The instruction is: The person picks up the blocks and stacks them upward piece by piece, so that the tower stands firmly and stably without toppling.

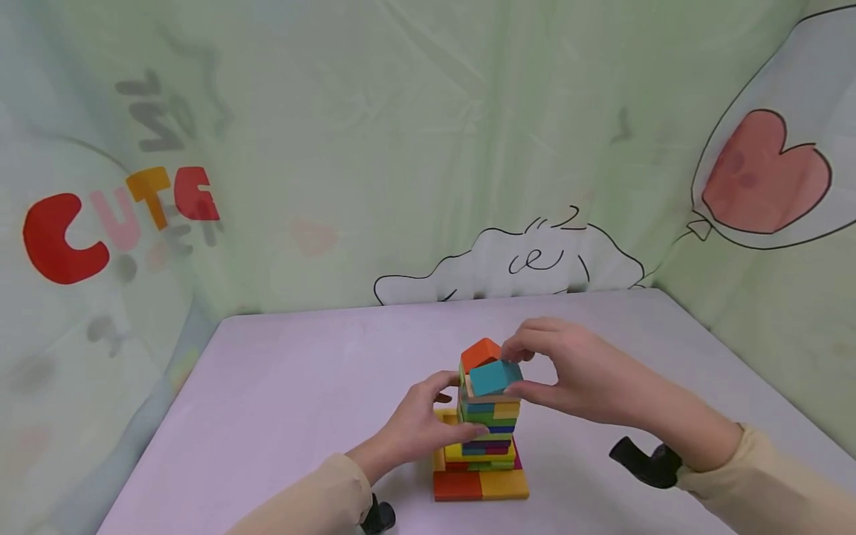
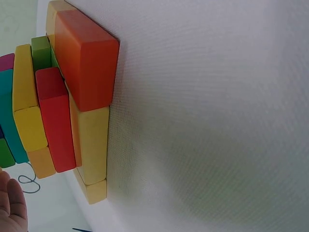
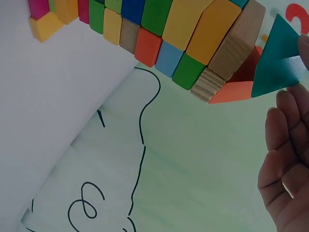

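A teal triangular block [image 1: 495, 377] is pinched between the thumb and fingers of my right hand [image 1: 568, 364], at the top of a tower of coloured wooden blocks [image 1: 491, 420]. In the right wrist view the teal block [image 3: 277, 63] sits beside the plain wood block [image 3: 237, 38]. An orange triangular block [image 1: 480, 353] rests on top, behind the teal one. My left hand [image 1: 424, 420] is cupped at the tower's left side, thumb across its front, fingers by the upper left. Its fingers [image 2: 10, 205] show only partly in the left wrist view; how firmly they touch is unclear.
Flat orange and yellow blocks [image 1: 504, 485] lie at the tower's base. More yellow blocks [image 1: 439, 442] stand at its left. The pale table [image 1: 301, 401] meets a printed curtain [image 1: 321, 148] behind and at both sides. Black wrist mounts [image 1: 645, 462] hang below the wrists.
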The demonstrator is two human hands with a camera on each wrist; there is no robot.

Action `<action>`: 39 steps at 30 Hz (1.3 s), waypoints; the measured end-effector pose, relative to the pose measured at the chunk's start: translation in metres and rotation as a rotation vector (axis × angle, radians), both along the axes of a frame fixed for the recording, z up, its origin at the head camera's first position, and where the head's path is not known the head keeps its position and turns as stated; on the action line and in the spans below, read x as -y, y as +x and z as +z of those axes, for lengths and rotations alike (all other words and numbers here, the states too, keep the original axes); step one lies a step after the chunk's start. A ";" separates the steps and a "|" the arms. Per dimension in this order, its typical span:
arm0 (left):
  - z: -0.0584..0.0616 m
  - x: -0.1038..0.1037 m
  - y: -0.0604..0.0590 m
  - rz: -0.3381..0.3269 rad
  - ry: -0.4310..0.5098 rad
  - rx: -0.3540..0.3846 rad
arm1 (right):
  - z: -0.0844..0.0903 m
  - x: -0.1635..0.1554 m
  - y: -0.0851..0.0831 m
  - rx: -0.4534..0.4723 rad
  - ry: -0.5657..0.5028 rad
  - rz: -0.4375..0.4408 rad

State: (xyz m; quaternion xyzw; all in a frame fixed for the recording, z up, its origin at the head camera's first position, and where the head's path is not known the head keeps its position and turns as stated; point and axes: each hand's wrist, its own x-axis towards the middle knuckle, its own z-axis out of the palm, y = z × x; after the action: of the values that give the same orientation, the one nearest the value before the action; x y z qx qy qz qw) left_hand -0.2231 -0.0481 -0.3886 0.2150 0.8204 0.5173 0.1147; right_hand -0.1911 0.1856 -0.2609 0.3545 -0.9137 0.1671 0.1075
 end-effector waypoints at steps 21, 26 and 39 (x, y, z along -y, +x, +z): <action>0.000 0.000 0.000 0.002 -0.005 0.001 | -0.004 0.006 -0.002 0.025 -0.003 -0.027; 0.000 0.000 0.000 0.000 -0.007 -0.009 | -0.003 0.004 -0.002 -0.008 -0.024 -0.017; -0.001 -0.001 -0.001 0.007 -0.019 -0.008 | -0.008 -0.008 -0.023 0.242 -0.015 -0.065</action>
State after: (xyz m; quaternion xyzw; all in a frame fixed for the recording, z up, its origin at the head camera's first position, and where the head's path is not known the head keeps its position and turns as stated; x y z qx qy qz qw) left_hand -0.2239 -0.0471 -0.3900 0.2129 0.8265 0.5090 0.1118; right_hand -0.2145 0.1939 -0.2689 0.3012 -0.9297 0.2119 0.0042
